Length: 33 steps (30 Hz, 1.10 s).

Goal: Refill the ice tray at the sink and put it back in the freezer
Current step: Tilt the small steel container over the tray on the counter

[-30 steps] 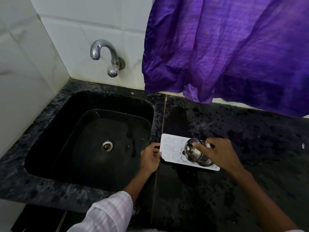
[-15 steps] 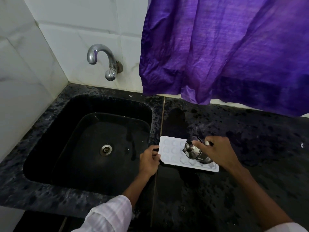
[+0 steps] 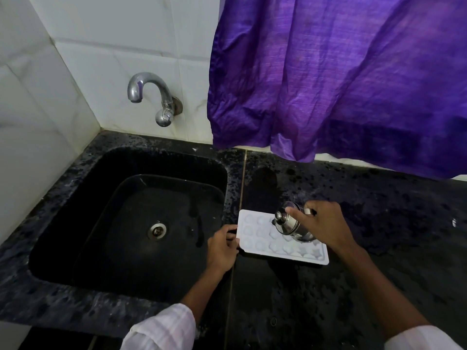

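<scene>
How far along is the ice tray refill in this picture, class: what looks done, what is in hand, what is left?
Done: the white ice tray lies flat on the black counter beside the sink. In hand: the left hand steadies its near end while the right hand tips a steel vessel over the cells; no stream is discernible. Left: finishing the fill and carrying the tray to the freezer, which is out of view.

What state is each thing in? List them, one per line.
Tap: no water running.
Sink: nothing in it that shows, drain open.
Tray: flat on the counter beside the sink, steadied at its left end.
Steel pot: tipped over the tray.
Left hand: gripping the tray's edge.
Right hand: holding the pot.
Curtain: hanging over the counter's back edge.
</scene>
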Motion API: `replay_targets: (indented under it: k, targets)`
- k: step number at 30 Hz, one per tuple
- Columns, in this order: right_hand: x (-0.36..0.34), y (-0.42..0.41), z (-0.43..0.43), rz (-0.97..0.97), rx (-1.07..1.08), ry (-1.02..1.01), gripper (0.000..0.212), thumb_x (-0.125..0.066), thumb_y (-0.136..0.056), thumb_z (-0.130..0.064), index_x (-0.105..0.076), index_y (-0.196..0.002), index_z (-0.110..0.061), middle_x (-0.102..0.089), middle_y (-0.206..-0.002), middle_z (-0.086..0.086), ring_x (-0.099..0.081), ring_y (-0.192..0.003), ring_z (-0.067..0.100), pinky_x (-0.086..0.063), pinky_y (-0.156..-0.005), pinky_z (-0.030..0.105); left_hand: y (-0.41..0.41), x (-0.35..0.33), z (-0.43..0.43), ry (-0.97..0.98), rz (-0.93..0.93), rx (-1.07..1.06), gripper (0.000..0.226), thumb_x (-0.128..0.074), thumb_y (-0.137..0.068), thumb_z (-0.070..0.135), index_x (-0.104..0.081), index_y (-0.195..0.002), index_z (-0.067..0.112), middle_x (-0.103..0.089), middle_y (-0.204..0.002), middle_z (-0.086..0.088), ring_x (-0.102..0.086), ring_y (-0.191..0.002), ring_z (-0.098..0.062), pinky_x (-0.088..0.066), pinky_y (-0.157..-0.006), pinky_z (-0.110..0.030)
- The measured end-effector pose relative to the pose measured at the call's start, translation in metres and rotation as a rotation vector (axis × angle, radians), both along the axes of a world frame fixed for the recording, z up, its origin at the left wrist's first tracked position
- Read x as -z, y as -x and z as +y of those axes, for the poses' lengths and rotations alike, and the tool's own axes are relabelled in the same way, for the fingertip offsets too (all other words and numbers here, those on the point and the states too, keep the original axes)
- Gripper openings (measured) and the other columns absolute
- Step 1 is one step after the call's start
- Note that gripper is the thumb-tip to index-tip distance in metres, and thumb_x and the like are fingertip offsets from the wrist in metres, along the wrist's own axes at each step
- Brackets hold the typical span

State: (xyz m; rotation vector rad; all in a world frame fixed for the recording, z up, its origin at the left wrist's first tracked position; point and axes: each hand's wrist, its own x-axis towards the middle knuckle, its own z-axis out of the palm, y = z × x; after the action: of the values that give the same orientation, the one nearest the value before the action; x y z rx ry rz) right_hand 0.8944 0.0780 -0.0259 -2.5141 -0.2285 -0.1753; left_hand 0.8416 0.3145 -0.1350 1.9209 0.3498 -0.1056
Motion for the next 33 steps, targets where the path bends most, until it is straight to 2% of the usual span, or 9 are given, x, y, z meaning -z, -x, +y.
replay_targets:
  k: [10,14,21,25,29,33]
  targets:
    - [0.0,-0.008,-0.001,-0.039,0.001,0.029,0.063,-0.078,-0.082,-0.038,-0.03,-0.048,-0.016,-0.032,-0.043,0.002,-0.031,-0.044,0.013,-0.032,-0.05,0.032,0.0,0.001,-0.001,0.0,-0.006,-0.009,0.033,-0.059,-0.094,-0.001,-0.065,-0.123,0.012,-0.075,-0.091,-0.003,-0.072,-0.073,-0.01,-0.062,-0.068,-0.025]
    - [-0.001,-0.009,-0.003,-0.034,0.013,0.038,0.061,-0.077,-0.082,-0.038,-0.032,-0.049,-0.014,-0.034,-0.044,0.005,-0.033,-0.045,0.015,-0.037,-0.051,0.038,-0.001,0.002,-0.001,-0.003,-0.007,-0.009,0.033,-0.06,-0.093,-0.001,-0.065,-0.123,0.012,-0.074,-0.088,-0.001,-0.072,-0.071,-0.009,-0.062,-0.067,-0.025]
    - [-0.001,-0.01,-0.013,-0.038,0.027,0.044,0.06,-0.076,-0.083,-0.04,-0.035,-0.049,-0.012,-0.045,-0.045,0.016,-0.036,-0.044,0.016,-0.04,-0.052,0.039,-0.001,0.002,0.0,-0.024,-0.015,0.005,0.031,-0.06,-0.093,-0.002,-0.066,-0.121,0.011,-0.07,-0.079,0.008,-0.067,-0.061,0.006,-0.055,-0.058,-0.012]
    - [0.0,-0.009,-0.02,-0.038,0.031,0.055,0.06,-0.077,-0.082,-0.037,-0.034,-0.049,-0.012,-0.04,-0.043,0.011,-0.034,-0.044,0.015,-0.038,-0.05,0.037,-0.001,0.002,-0.001,-0.029,-0.029,0.01,0.03,-0.06,-0.093,-0.002,-0.066,-0.119,0.01,-0.07,-0.078,0.009,-0.067,-0.06,0.006,-0.053,-0.056,-0.011]
    - [0.002,-0.004,-0.026,-0.036,0.047,0.063,0.06,-0.078,-0.081,-0.036,-0.036,-0.048,-0.011,-0.044,-0.043,0.016,-0.034,-0.042,0.014,-0.039,-0.049,0.037,-0.001,0.003,0.0,-0.034,-0.033,0.006,0.03,-0.061,-0.092,-0.001,-0.067,-0.119,0.012,-0.071,-0.079,0.007,-0.068,-0.06,0.003,-0.056,-0.059,-0.013]
    - [0.002,0.002,-0.03,-0.02,0.053,0.066,0.06,-0.079,-0.081,-0.036,-0.035,-0.048,-0.012,-0.038,-0.042,0.007,-0.033,-0.042,0.013,-0.036,-0.049,0.033,0.0,0.004,0.0,-0.034,-0.037,0.009,0.03,-0.061,-0.092,-0.001,-0.067,-0.118,0.013,-0.07,-0.077,0.011,-0.069,-0.061,0.001,-0.057,-0.06,-0.015]
